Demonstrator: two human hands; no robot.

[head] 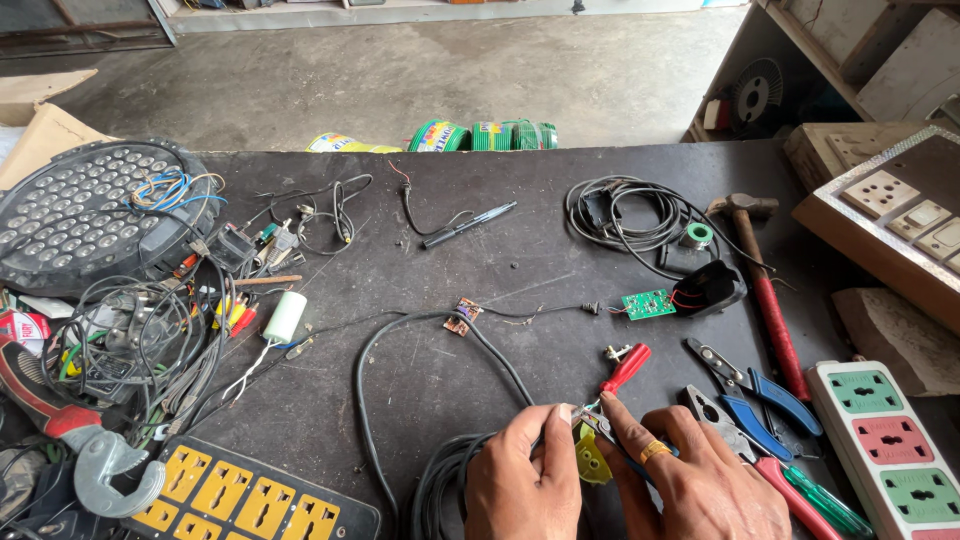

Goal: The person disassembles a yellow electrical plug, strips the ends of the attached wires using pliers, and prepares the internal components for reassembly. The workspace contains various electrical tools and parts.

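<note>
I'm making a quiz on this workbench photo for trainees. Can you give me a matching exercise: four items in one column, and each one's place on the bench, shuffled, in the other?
Things:
1. hammer
2. round LED lamp
3. green circuit board
4. yellow part

Places:
A. far left of the bench, with loose wires lying on it
B. near edge, between the left hand and right hand
C. right side, head away from the person, red handle pointing toward them
D. middle right, beside a black casing

Pairs: 1-C, 2-A, 3-D, 4-B
</note>
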